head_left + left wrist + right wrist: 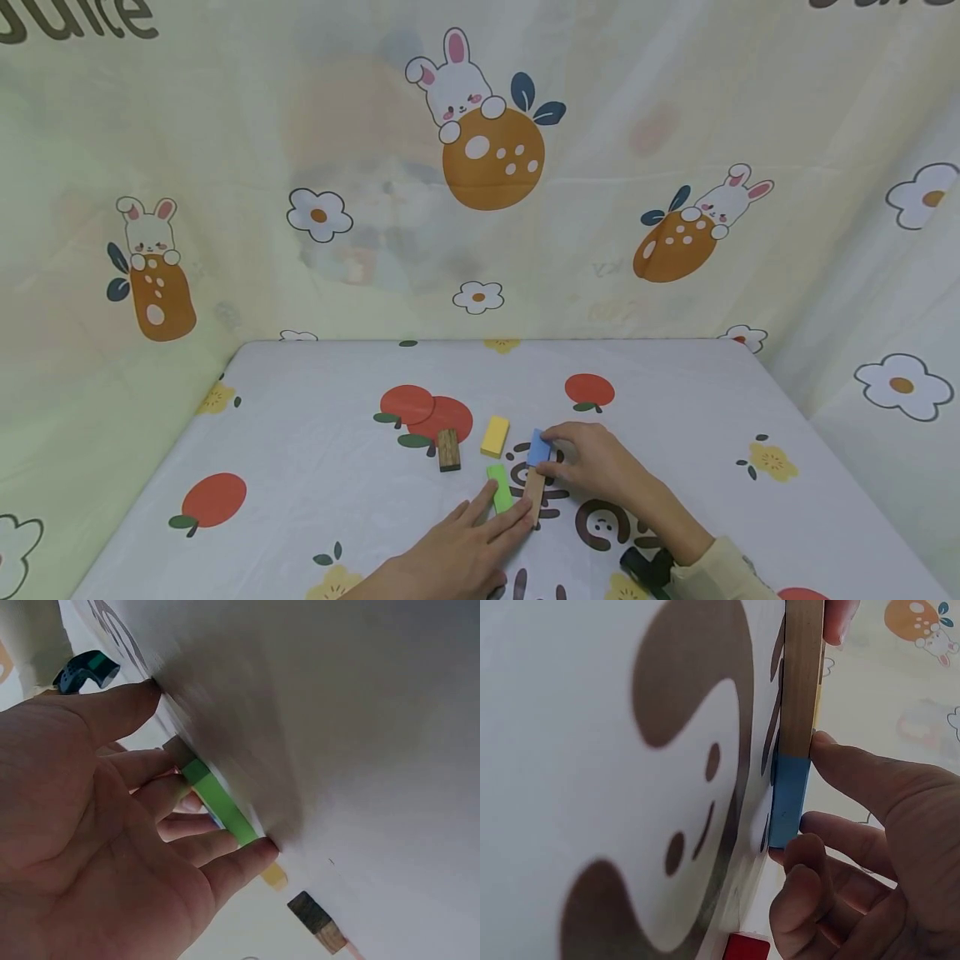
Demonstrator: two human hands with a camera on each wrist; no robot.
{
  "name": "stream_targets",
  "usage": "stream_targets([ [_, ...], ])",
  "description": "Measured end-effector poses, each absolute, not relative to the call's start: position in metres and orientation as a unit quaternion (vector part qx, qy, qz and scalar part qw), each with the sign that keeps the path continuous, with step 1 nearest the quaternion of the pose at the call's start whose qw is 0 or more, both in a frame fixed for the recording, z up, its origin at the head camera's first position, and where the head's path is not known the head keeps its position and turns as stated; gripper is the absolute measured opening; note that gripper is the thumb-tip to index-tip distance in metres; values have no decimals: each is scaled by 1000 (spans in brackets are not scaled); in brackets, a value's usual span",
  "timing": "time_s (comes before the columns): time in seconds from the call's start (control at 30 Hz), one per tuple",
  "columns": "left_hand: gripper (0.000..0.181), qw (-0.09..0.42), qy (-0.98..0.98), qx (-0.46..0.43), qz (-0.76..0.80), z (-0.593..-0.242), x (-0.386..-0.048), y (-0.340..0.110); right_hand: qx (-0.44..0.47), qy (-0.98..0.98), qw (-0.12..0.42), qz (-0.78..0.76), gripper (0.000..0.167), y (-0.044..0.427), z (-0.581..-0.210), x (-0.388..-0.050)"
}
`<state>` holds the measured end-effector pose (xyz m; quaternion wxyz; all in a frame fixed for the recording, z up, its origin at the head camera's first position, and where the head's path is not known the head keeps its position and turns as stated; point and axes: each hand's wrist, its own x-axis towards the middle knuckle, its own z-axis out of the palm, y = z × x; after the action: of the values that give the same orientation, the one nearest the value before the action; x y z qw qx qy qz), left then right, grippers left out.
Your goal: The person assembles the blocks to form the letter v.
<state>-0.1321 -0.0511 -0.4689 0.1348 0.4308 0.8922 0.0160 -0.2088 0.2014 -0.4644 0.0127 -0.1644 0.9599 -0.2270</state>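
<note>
Currently, the right hand (600, 458) has the blue block (537, 448) pinched between its thumb and a finger, at the far end of the tan wooden block (534, 490); the two touch end to end, lying in one line on the patterned tablecloth (315, 454). Its other fingers are bent, as the right wrist view shows. The left hand (457, 546) reaches in palm down, fingers slightly spread and nearly straight, one fingertip at the near part of the tan block and another on the bright green block (499, 488), which lies just to the left of the tan one. Beyond the green block is the yellow block (494, 437), and left of that the dark wood-grain block (448, 451), apart from the others. A black device (647, 570) sits by the right cream sleeve (720, 571). Behind the table hangs a curtain (375, 283) printed with rabbits, oranges and flowers.
</note>
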Motion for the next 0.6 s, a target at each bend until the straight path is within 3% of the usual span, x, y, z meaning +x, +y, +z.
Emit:
stream_targets([
  [0.6,77,132,892,432,16,-467,-132,-52,-165,960,14,-228,52,201,-464,-207],
])
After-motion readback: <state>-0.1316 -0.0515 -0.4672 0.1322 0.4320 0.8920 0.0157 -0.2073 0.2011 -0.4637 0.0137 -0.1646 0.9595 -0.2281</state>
